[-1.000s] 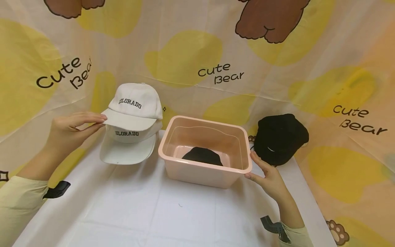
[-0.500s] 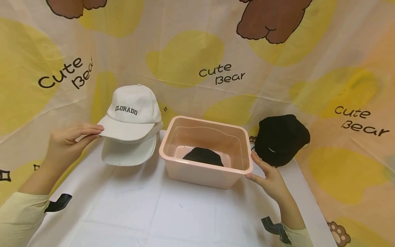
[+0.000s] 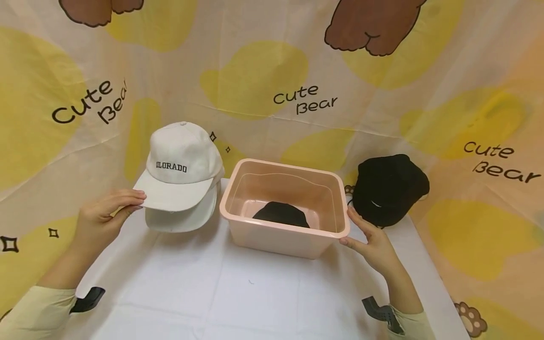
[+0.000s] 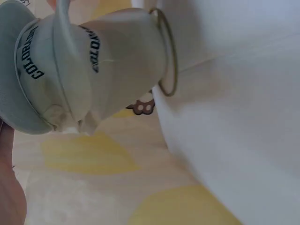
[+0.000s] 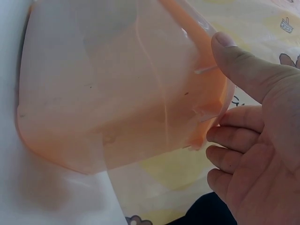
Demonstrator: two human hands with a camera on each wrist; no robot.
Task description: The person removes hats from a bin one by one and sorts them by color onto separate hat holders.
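Note:
At the left, my left hand [image 3: 102, 215] pinches the brim edge of a white baseball cap [image 3: 178, 156] lettered COLORADO. That cap sits over a second white cap [image 3: 180, 219], whose brim shows beneath. In the left wrist view, a thin ring [image 4: 169, 51] shows below the caps, at the tabletop. My right hand [image 3: 371, 245] holds the front right corner of a pink plastic bin [image 3: 272, 241], thumb and fingers spread either side of it at the rim. Inside the bin lies a black cap [image 3: 282, 215], partly hidden by the front wall.
Another black cap [image 3: 388, 189] stands at the right, just behind my right hand. A white cloth [image 3: 238, 297] covers the table. Behind it hangs a patterned curtain [image 3: 255, 75] with Cute Bear lettering, close around the back and sides.
My left hand has moved down with the upper white cap's brim, and that cap has come down over the lower one, hiding its lettering. The right hand and bin stay in place.

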